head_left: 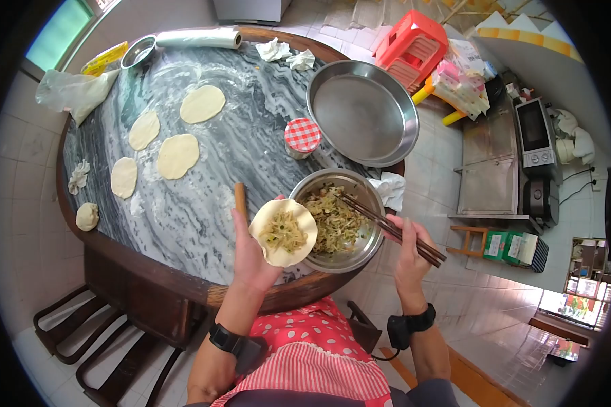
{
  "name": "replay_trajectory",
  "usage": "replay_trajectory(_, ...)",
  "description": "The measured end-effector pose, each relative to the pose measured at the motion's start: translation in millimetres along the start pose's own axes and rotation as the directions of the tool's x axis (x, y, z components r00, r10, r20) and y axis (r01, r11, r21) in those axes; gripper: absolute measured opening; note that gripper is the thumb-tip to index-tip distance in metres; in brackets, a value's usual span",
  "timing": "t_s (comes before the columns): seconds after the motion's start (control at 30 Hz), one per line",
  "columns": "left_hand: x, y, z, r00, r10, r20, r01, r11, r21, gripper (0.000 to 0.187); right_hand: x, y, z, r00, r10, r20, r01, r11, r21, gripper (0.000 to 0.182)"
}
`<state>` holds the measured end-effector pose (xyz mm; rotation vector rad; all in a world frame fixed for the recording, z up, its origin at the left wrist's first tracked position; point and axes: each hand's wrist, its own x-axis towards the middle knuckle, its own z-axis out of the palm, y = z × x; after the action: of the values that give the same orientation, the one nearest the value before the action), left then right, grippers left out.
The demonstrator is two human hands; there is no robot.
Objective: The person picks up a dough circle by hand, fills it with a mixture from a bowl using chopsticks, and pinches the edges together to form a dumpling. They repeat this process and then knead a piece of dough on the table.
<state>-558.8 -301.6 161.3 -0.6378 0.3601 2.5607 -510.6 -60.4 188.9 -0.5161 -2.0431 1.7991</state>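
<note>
Head view: holding a round cream-coloured dough wrapper topped with shredded yellow-green filling in the cupped grip of the left hand, just beside a round silver metal bowl on the grey marbled surface. Grasping slender dark brown chopsticks in the clenched grip of the right hand, with tips at the bowl's filling.

You stand at a round marble-topped table; dark chairs, a tiled wall and a bright greenish window lie to your left, pale floor tiles right.
</note>
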Motion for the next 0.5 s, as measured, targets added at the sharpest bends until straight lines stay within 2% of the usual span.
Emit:
replay_trajectory(0.1,7.6,-4.3,-2.3,0.999,-0.030,0.033,0.030,1.000,0.005,0.085,-11.3,-28.5,-9.4,0.998,-0.047,-0.045,0.046,0.999,-0.024,0.023)
replay_trajectory(0.3,20.6,-16.5,4.5,0.993,-0.097,0.072,0.096,0.995,0.007,0.087,-40.7,-69.9,-34.3,0.986,-0.166,-0.004,0.165,0.984,-0.064,0.016)
replay_trajectory(0.37,21.6,-20.9,10.7,0.986,-0.140,0.090,0.138,0.990,0.033,0.086,-48.6,-84.8,-31.8,0.957,-0.217,0.192,0.253,0.949,-0.189,0.013)
replay_trajectory(0.4,22.5,-23.5,12.4,0.977,-0.168,0.133,0.170,0.985,-0.002,0.085,-49.8,-86.8,-29.7,0.939,-0.227,0.258,0.278,0.944,-0.179,0.007)
replay_trajectory(0.43,23.6,-26.1,13.4,0.976,-0.172,0.135,0.174,0.985,-0.002,0.085,-50.2,-88.4,-26.7,0.940,-0.228,0.255,0.278,0.943,-0.182,0.007)
replay_trajectory(0.5,25.0,-30.6,15.0,0.974,-0.178,0.139,0.179,0.984,0.006,0.084,-47.6,-90.3,-20.0,0.874,-0.230,0.429,0.361,0.897,-0.254,0.006)
